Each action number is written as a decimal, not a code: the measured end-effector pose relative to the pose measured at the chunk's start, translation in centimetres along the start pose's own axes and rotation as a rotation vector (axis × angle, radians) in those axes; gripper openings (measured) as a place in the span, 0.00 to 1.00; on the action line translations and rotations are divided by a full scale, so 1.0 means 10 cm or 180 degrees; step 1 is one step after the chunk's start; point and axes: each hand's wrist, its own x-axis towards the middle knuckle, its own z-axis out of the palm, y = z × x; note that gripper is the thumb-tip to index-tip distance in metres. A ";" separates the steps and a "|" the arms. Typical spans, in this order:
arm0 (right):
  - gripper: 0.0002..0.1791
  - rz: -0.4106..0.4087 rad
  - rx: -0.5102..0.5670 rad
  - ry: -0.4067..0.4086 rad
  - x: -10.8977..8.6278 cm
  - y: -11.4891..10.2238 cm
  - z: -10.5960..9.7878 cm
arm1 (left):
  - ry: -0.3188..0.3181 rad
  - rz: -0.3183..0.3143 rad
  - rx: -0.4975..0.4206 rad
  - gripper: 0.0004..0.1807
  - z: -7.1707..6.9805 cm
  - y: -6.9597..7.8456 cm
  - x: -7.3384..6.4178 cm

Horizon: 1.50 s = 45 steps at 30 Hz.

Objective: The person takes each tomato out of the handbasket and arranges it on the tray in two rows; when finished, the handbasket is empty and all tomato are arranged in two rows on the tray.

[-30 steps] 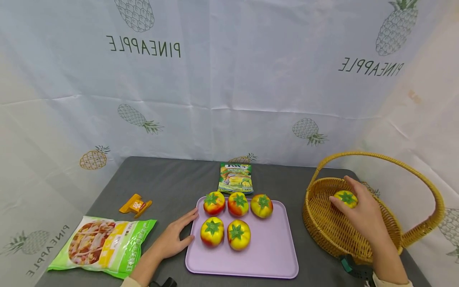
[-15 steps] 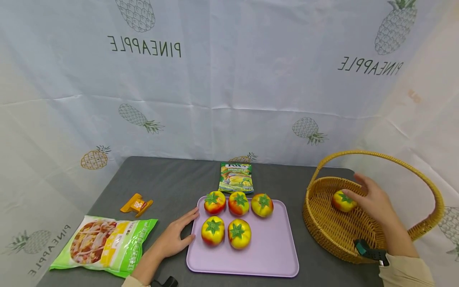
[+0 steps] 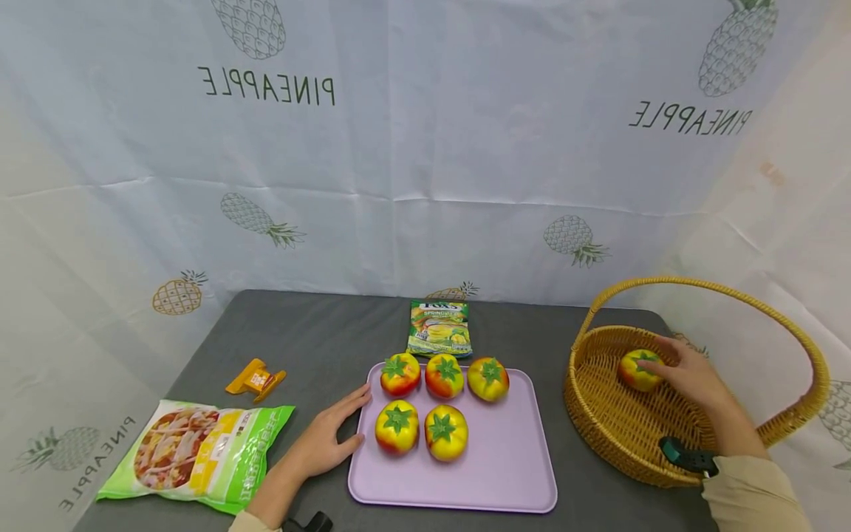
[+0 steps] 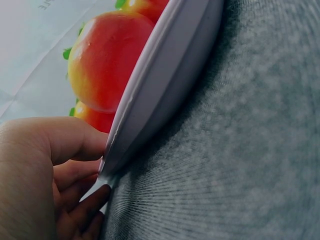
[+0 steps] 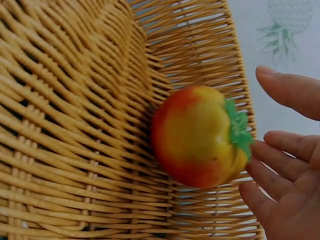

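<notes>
A red-and-yellow tomato [image 3: 640, 371] with a green star-shaped leaf top lies in the wicker basket [image 3: 601, 436], near its far side. My right hand [image 3: 694, 377] hovers just right of it inside the basket. In the right wrist view, the fingers are loosely extended beside the tomato [image 5: 192, 137] and do not grip it. Several similar tomatoes [image 3: 446, 433] sit in two rows on the lilac tray [image 3: 499, 473]. At the tray's left edge rests my left hand [image 3: 326, 443], its thumb and fingertips touching the rim [image 4: 145, 105].
The basket's tall arched handle [image 3: 705, 284] rises over the right side. Behind the tray lies a green candy packet [image 3: 439, 329]. To the left are a small orange wrapper [image 3: 255, 380] and a green-and-white food bag [image 3: 199, 454]. A pineapple-print curtain [image 3: 425, 148] hangs at the back.
My right hand had its fingers around the tomato in the basket; it has let go and drawn off to the right. The tomato stays in the basket. My left hand keeps its place.
</notes>
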 end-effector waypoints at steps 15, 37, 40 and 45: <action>0.52 0.0180 -0.0299 -0.0085 0.05 0.19 0.11 | -0.0083 -0.0028 -0.0017 0.32 -0.03 0.01 0.03; 0.52 0.0106 -0.0278 -0.0063 0.05 0.17 0.09 | 0.0099 0.0137 0.0058 0.32 0.02 -0.02 0.00; 0.51 0.0078 -0.0201 -0.0015 0.04 0.17 0.08 | 0.0076 0.0108 0.0041 0.32 0.02 -0.01 0.00; 0.50 -0.0044 -0.0161 0.0096 0.02 0.15 0.05 | 0.0047 0.0062 0.0006 0.32 0.02 0.00 0.00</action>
